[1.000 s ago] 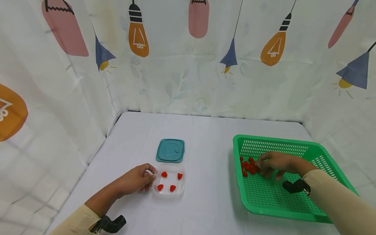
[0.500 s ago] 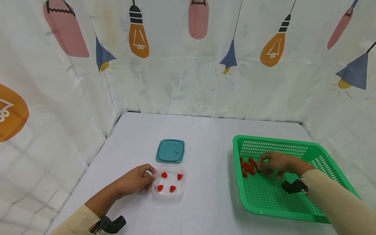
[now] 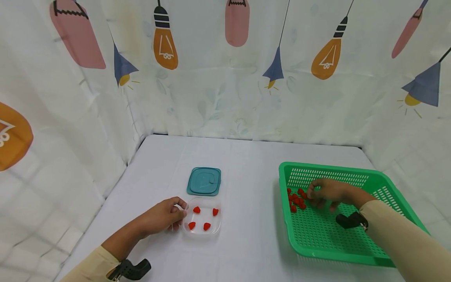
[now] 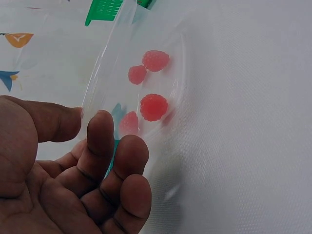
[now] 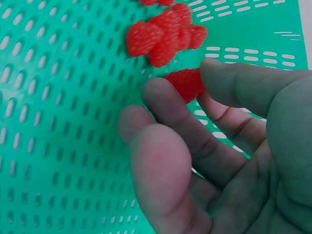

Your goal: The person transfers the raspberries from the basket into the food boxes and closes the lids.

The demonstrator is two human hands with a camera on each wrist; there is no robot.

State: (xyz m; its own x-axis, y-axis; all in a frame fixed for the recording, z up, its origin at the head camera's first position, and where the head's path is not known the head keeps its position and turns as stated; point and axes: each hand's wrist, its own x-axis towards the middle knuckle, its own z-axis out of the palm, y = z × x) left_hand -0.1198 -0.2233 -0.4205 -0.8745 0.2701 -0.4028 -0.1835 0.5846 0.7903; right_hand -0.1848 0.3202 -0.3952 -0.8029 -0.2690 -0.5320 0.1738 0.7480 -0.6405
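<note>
My left hand (image 3: pixel 163 215) pinches the left rim of a clear plastic container (image 3: pixel 201 218) between thumb and forefinger. Inside it several red raspberries (image 4: pixel 154 107) lie spaced apart. Over on the right, my right hand (image 3: pixel 329 191) is down in a green basket (image 3: pixel 327 235). Its thumb and a finger pinch one raspberry (image 5: pixel 186 84), seen in the right wrist view. Beside those fingers a small heap of raspberries (image 5: pixel 163 39) lies at the basket's left end.
A teal lid (image 3: pixel 204 181) lies flat just behind the clear container. White tablecloth (image 3: pixel 250 211) stretches between container and basket. A patterned curtain (image 3: pixel 225 98) hangs behind and along both sides of the table.
My right hand has lifted slightly and shifted a little away from the raspberry heap's front, staying in the basket. The left hand and the container have not moved.
</note>
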